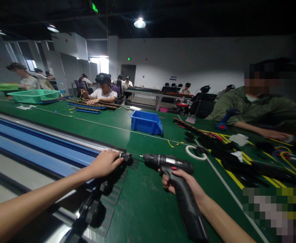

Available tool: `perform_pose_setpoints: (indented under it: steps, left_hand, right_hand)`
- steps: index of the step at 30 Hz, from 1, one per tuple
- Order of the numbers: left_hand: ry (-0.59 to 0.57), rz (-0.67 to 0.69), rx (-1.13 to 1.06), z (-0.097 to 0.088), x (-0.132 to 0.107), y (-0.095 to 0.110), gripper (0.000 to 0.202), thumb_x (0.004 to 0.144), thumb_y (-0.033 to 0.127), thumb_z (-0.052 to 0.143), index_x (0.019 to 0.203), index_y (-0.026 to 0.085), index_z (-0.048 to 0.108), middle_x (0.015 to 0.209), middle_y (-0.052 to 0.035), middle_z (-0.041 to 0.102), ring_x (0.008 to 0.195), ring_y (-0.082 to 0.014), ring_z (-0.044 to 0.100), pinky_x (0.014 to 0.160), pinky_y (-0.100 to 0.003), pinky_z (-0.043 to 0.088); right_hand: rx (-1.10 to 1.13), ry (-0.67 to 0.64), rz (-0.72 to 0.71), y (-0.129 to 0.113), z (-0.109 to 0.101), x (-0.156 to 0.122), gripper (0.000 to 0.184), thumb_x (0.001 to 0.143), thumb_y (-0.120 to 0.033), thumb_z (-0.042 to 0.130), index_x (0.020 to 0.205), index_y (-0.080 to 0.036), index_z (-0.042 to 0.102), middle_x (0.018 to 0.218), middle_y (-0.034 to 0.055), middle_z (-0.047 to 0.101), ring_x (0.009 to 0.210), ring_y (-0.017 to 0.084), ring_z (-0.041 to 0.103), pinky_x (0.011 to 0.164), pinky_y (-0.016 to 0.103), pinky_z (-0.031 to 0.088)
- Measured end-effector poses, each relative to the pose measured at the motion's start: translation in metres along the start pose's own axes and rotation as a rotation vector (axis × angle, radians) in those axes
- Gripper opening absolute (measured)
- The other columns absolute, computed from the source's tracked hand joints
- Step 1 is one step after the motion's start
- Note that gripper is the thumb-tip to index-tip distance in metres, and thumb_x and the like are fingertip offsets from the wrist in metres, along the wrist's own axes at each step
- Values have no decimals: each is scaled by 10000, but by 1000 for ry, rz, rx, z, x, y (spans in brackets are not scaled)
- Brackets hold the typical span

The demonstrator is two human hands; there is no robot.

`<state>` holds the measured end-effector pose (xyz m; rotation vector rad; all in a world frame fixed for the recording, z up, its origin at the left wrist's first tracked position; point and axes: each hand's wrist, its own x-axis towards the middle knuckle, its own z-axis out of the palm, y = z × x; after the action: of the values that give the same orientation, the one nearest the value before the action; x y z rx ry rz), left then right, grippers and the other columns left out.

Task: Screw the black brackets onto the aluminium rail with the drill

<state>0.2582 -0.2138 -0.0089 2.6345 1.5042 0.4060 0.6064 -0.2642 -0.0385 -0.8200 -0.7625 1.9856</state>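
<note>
My right hand (185, 184) is closed round the grip of a black cordless screwdriver (174, 175), held level with its thin bit pointing left. The bit tip meets a small black part (126, 157) at the end of a long black assembly (97, 202) lying on the green table (148, 209). My left hand (104, 163) is closed over that small part, pinching it at the bit tip. Both forearms reach in from the bottom edge.
A blue and grey conveyor track (36, 145) runs along the left. A blue bin (146, 122) sits mid-table, a white tape roll (195, 152) and black parts with coloured wires (239, 155) to the right. A person in green leans on the table at right; others sit behind.
</note>
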Motion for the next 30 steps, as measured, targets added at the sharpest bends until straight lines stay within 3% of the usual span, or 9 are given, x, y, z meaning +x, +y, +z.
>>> perform_pose_setpoints:
  steps: [12,16,20,23,26,30]
  left_hand:
    - [7,14,-69,0,2,2,412,986,446,349,889,185,653,899,-91,693,861,-235,624,760,-315,392]
    - [4,11,-68,0,3,2,406,987,441,346,866,183,636,874,-86,682,838,-231,613,752,-315,384]
    - [-3,4,-61,0,4,2,407,987,440,344,821,184,612,847,-79,671,808,-223,602,732,-311,370]
    - [-6,5,-59,1,4,2,401,988,438,341,816,187,603,851,-73,671,791,-218,596,714,-307,361]
    - [-1,7,-55,2,4,1,395,987,438,348,826,185,605,855,-74,671,807,-223,600,729,-311,367]
    - [3,3,-56,3,3,2,400,985,441,351,823,185,612,840,-74,670,814,-227,605,741,-316,375]
  right_hand:
    - [-34,-16,69,-3,0,-1,307,886,-366,561,839,-74,643,767,116,608,745,170,600,523,195,436]
    - [-31,1,69,-3,1,-1,279,880,-357,580,839,-87,641,773,105,615,738,168,605,570,216,474]
    - [-12,51,9,-1,0,-1,233,877,-296,593,981,-92,640,867,104,649,825,185,633,761,289,520]
    - [-30,76,-3,0,-1,-1,270,870,-292,606,1044,-88,629,926,127,663,875,207,646,805,322,516]
    - [-20,63,2,0,0,-2,257,866,-297,612,1018,-92,634,897,119,660,848,201,643,783,323,517]
    - [-22,17,45,-2,2,-2,257,873,-338,598,881,-86,648,790,105,632,748,171,611,614,249,492]
